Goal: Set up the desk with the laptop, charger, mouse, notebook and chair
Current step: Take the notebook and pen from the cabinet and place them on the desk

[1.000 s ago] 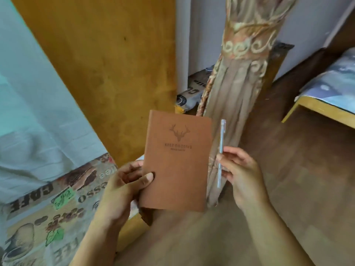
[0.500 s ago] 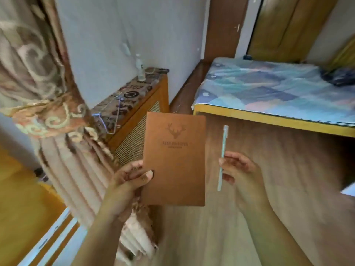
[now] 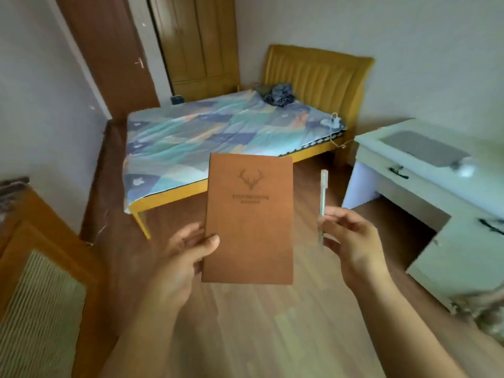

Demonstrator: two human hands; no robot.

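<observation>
I hold the brown deer-stamped notebook [image 3: 249,218] upright mid-room, my left hand [image 3: 181,259] pinching its near-left edge, my right hand [image 3: 351,238] pinching a clear pen [image 3: 323,205]. The grey closed laptop [image 3: 425,148] already lies on the white desk [image 3: 452,257], right; notebook not yet placed.

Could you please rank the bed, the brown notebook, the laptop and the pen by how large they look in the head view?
1. bed
2. brown notebook, enlarged by nearness
3. laptop, far off
4. pen
</observation>
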